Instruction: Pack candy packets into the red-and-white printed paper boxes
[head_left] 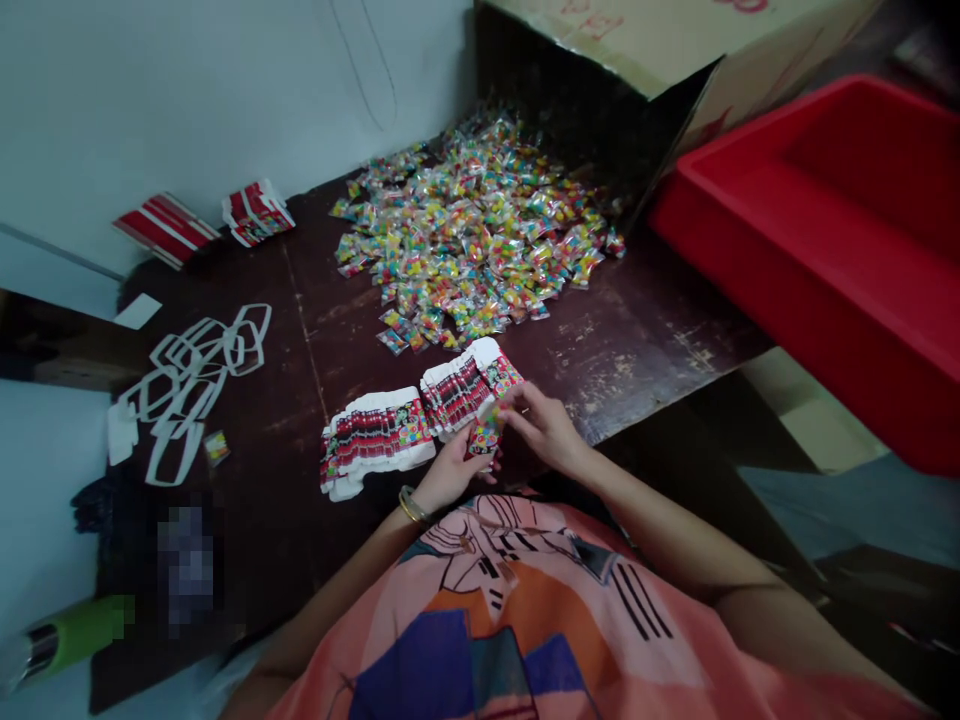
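Note:
Both my hands meet at the near edge of a dark wooden table [637, 350]. My left hand [450, 470], with a gold bangle on the wrist, and my right hand [541, 425] pinch one small printed card packet [486, 432] between them, fingers closed on it. Just beyond my hands lie two fanned rows of red, white and black printed cards [416, 415]. Farther back spreads a big heap of small clear packets with coloured candies [472, 235].
A red plastic crate [832, 240] stands at the right, past the table edge. An open cardboard box [652, 50] stands behind the heap. White card cut-out scraps [191, 385] lie at the left, red striped card stacks [210, 220] by the wall, a green bottle [71, 635] at bottom left.

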